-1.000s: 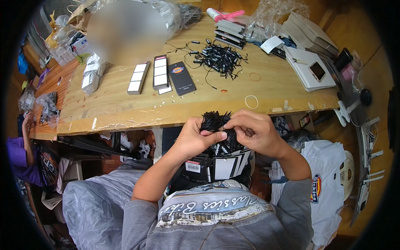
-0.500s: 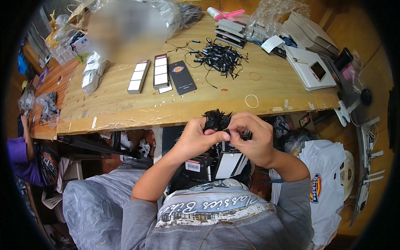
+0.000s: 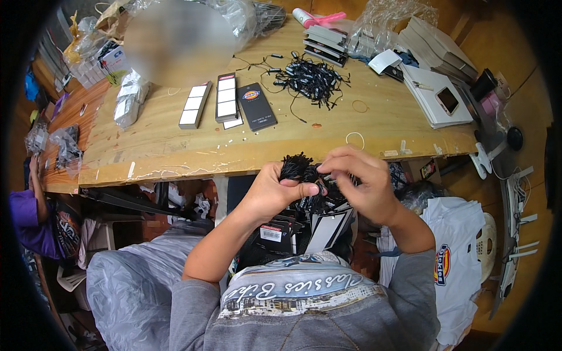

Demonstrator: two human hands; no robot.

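Observation:
My left hand (image 3: pixel 266 190) is closed around a bunch of black hang-tag cords (image 3: pixel 297 168), its thumb pressed across them. The looped ends stick up above the fist in a tuft, just in front of the table edge. Below the bunch, over my lap, black hang tags (image 3: pixel 273 235) and a white-faced tag (image 3: pixel 324 233) hang fanned out. My right hand (image 3: pixel 364 184) is at the right side of the cords, with thumb and index finger apart and fingertips close to the bunch. Its other fingers are partly hidden, and I see nothing held in it.
On the wooden table (image 3: pixel 193 153) lie a tangled pile of black cords (image 3: pixel 310 81), stacks of tags (image 3: pixel 226 98), a loose black tag (image 3: pixel 257 108) and a rubber band (image 3: pixel 355 140). A phone (image 3: pixel 447 100) rests on papers at right. Another person's arm (image 3: pixel 36 178) shows far left.
My right hand has moved slightly up and right, and its pinch at the cords has loosened. My left hand keeps its hold, with the tuft tilted a little left.

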